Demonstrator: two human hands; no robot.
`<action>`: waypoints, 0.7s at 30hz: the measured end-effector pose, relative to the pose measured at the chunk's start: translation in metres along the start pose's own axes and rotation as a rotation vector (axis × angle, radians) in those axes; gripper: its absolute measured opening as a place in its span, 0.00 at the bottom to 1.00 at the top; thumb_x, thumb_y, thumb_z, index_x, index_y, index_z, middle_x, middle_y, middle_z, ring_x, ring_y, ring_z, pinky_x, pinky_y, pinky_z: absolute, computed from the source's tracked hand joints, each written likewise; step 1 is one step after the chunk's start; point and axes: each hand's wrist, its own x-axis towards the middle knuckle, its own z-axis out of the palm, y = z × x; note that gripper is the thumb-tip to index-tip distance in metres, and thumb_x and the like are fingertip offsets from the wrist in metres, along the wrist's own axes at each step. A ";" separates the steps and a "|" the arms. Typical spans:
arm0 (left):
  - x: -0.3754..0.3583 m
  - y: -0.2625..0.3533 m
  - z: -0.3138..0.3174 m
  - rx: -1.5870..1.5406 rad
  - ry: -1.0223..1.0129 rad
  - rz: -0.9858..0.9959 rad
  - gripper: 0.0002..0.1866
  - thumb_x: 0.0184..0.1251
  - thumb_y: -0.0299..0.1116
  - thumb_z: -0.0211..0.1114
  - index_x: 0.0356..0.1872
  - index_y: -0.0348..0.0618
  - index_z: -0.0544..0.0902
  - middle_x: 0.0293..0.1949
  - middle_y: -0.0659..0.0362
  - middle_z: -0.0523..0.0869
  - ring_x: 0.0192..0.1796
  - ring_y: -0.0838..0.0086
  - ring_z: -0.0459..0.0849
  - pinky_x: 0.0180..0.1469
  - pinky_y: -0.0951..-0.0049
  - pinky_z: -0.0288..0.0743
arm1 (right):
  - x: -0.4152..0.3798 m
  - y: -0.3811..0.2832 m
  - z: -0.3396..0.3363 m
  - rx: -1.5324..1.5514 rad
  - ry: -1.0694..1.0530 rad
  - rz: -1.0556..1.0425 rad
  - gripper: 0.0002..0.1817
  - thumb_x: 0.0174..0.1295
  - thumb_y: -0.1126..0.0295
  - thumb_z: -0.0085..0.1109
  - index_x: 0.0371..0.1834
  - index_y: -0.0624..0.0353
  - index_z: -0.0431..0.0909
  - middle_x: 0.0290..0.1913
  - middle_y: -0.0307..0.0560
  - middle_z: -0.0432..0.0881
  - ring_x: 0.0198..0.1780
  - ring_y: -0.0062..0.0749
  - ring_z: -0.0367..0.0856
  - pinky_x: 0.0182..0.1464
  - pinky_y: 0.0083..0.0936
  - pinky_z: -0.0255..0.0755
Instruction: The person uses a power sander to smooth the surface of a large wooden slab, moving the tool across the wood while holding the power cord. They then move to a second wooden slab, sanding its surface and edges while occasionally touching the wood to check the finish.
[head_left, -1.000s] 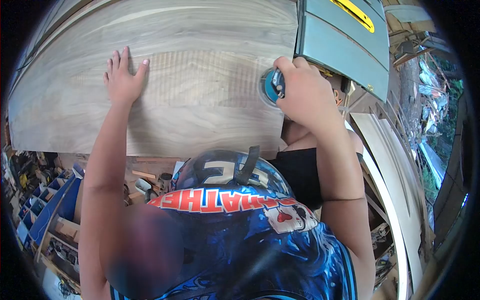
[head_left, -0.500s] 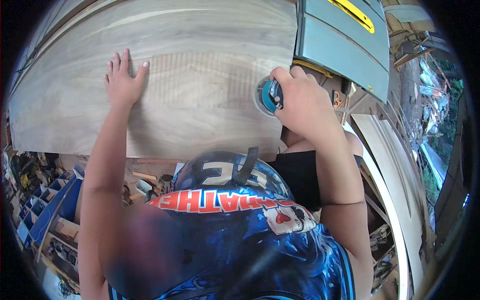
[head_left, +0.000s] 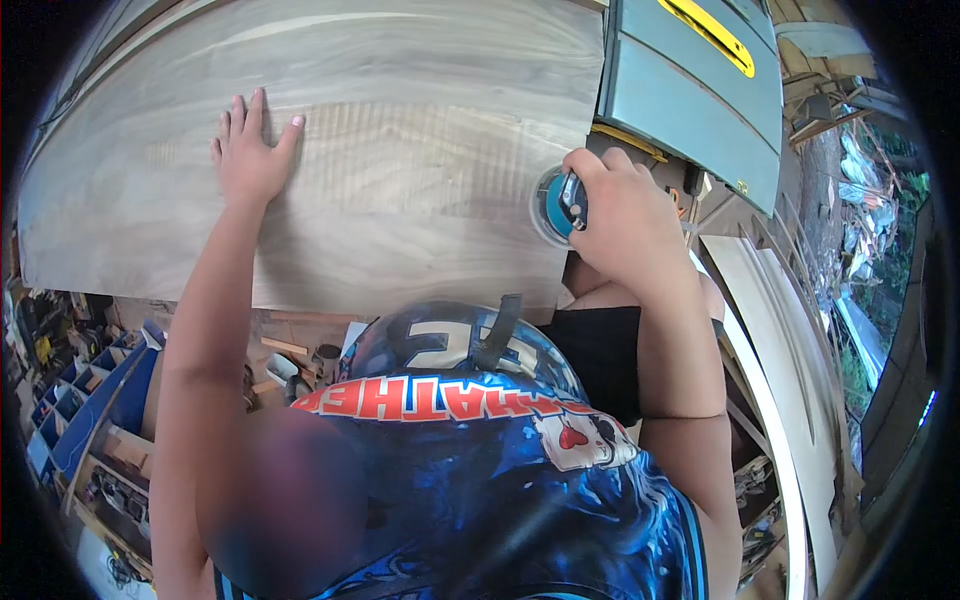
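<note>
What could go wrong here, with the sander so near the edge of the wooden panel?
1. The blue sander sits at the right edge of the wooden panel; it may tip over the edge and round it.
2. Only the left hand, lying flat, steadies the panel, so it may shift.
3. The right hand grips close to the spinning pad; fingers could slip onto it.
</note>
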 end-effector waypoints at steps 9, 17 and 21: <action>0.001 0.002 -0.005 0.008 -0.009 0.000 0.48 0.74 0.73 0.61 0.89 0.63 0.64 0.90 0.50 0.59 0.92 0.51 0.53 0.90 0.41 0.44 | 0.007 -0.004 0.003 0.081 0.022 -0.032 0.26 0.58 0.77 0.70 0.62 0.52 0.79 0.55 0.58 0.84 0.58 0.60 0.86 0.59 0.49 0.85; 0.001 0.001 0.001 0.009 -0.009 -0.002 0.46 0.76 0.71 0.61 0.90 0.66 0.63 0.91 0.51 0.58 0.92 0.52 0.52 0.89 0.38 0.44 | 0.010 -0.006 0.004 0.048 -0.002 -0.013 0.28 0.58 0.77 0.71 0.64 0.52 0.79 0.57 0.58 0.84 0.60 0.60 0.85 0.60 0.49 0.85; 0.000 0.002 -0.004 -0.005 -0.009 0.003 0.46 0.77 0.70 0.62 0.90 0.65 0.63 0.91 0.51 0.58 0.92 0.52 0.52 0.89 0.38 0.44 | 0.010 -0.001 0.004 0.094 0.041 -0.016 0.30 0.56 0.75 0.74 0.65 0.51 0.79 0.57 0.58 0.84 0.60 0.60 0.86 0.60 0.50 0.85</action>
